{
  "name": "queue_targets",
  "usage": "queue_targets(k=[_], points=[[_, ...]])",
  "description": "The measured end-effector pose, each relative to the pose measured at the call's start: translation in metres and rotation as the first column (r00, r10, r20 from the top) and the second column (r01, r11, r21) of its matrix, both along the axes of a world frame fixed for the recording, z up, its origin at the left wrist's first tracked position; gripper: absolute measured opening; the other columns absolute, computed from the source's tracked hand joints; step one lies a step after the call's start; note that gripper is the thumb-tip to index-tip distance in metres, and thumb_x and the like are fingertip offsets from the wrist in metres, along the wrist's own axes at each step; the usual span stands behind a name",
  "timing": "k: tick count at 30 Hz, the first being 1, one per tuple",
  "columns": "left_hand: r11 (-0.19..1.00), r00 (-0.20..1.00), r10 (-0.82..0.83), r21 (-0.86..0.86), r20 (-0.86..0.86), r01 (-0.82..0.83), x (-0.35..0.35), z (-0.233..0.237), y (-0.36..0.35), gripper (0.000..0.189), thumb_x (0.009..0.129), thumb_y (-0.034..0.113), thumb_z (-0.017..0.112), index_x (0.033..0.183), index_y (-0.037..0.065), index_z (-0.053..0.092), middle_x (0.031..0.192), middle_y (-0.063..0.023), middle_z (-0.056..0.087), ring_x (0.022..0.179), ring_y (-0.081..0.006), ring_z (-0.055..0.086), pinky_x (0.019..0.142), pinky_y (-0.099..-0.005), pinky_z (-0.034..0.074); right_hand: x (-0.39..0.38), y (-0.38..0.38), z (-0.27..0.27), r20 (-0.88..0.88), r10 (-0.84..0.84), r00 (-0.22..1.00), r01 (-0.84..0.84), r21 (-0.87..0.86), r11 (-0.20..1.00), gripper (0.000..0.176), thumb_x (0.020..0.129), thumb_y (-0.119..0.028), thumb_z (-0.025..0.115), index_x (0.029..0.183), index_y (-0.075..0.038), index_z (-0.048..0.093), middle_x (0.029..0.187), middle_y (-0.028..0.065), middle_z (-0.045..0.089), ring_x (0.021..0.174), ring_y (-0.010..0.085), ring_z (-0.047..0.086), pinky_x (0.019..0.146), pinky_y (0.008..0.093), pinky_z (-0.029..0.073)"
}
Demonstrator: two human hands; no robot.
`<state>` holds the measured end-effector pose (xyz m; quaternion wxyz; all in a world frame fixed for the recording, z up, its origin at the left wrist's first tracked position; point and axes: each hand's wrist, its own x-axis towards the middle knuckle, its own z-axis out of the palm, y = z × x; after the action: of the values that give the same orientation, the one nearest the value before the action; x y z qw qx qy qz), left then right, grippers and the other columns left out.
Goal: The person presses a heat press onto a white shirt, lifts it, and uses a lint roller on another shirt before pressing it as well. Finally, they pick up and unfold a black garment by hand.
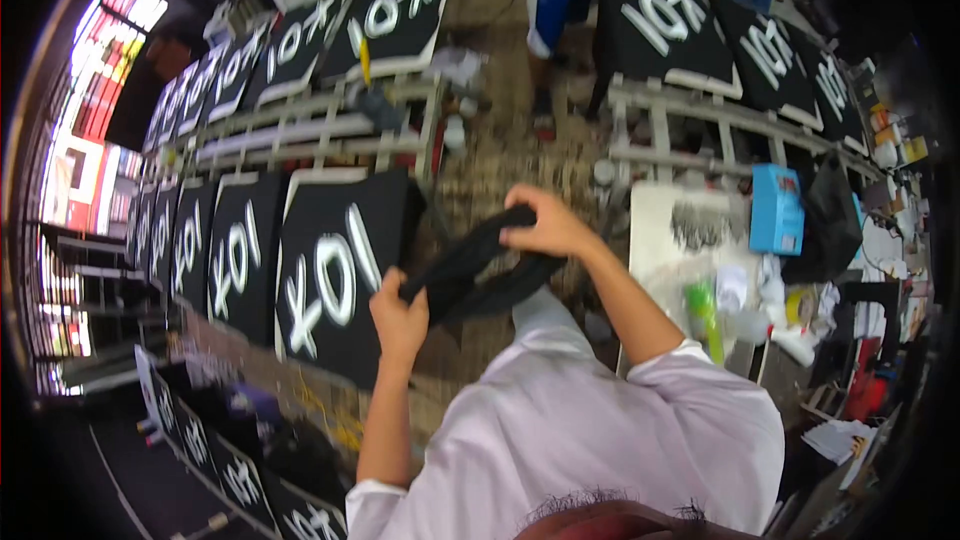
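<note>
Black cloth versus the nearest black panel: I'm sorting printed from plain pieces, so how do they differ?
The black cloth is bunched up, gripped by the left hand and right hand; the nearest black panel lies spread flat. The cloth shows no print that I can see; the panel bears big white painted marks. Both are black.

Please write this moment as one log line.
left hand: grips black cloth | right hand: grips same cloth | nearby: printed black boards

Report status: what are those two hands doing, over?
Left hand shut on black cloth. Right hand shut on its other end. Cloth stretched between hands. Printed black boards close by, nothing blocking.
</note>
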<state>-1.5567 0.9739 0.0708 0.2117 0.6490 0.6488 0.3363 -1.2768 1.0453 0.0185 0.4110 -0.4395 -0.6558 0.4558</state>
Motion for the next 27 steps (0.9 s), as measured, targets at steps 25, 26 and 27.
queue_targets(k=[25,26,27], points=[[0.684,0.901,-0.302,-0.587,0.313,0.433,0.130,-0.108,0.585,0.056,0.093,0.041,0.063,0.129,-0.001,0.058,0.134,-0.0240,0.054,0.128,-0.0311,0.048,0.107,-0.0361,0.036,0.160,0.493,0.068,0.385,0.007,0.923,0.118,-0.299,0.947,0.024,0.095,-0.024,0.059,0.109,-0.007,0.066,0.097,0.0179,0.067,0.092,0.0350,0.064,0.082,0.0404,0.049],[0.570,0.893,-0.115,-0.707,0.434,0.418,0.127,-0.109,0.594,0.056,0.095,0.043,0.060,0.131,0.000,0.058,0.133,-0.0206,0.056,0.128,-0.0266,0.048,0.108,-0.0336,0.034,0.160,0.514,0.056,0.394,0.066,0.917,0.025,-0.222,0.975,0.022,0.095,-0.023,0.058,0.108,-0.007,0.066,0.096,0.0169,0.067,0.094,0.0380,0.063,0.083,0.0448,0.048],[0.559,0.878,-0.052,-0.714,0.476,0.420,0.120,-0.122,0.600,0.059,0.095,0.043,0.061,0.132,-0.003,0.056,0.132,-0.0165,0.057,0.126,-0.0216,0.048,0.106,-0.0312,0.034,0.159,0.532,0.047,0.416,0.086,0.905,0.007,-0.218,0.976,0.022,0.094,-0.023,0.058,0.108,-0.007,0.066,0.096,0.0163,0.067,0.096,0.0380,0.062,0.084,0.0454,0.048]])
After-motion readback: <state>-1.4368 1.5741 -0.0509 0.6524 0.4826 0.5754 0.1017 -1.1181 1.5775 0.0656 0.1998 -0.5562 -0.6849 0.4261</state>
